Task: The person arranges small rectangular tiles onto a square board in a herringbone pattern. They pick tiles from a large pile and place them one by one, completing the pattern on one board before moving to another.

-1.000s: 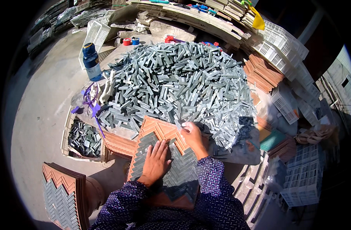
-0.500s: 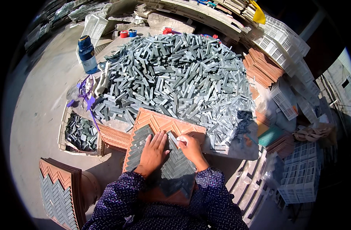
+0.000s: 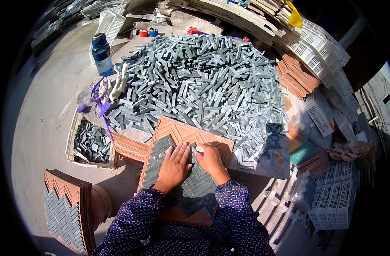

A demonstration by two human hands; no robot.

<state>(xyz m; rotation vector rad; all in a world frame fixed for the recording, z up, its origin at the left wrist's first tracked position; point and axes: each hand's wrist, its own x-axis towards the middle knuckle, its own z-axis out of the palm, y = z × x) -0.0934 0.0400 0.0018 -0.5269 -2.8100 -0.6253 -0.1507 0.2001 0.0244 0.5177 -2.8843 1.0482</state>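
Grey stone strips (image 3: 197, 181) fill much of our terracotta-coloured herringbone mould (image 3: 203, 135) at the surface's (image 3: 269, 168) near edge. Our left hand (image 3: 174, 166) lies flat, fingers extended; our right hand (image 3: 212, 161) curls at the pattern's far end, its grip unclear. We'd best square each strip to its groove, pressing evenly without disturbing neighbours.

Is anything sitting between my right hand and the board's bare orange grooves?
Nothing visible. The right hand is over the orange board, its bare grooves just beyond; the left hand lies to the left, on laid grey tiles.
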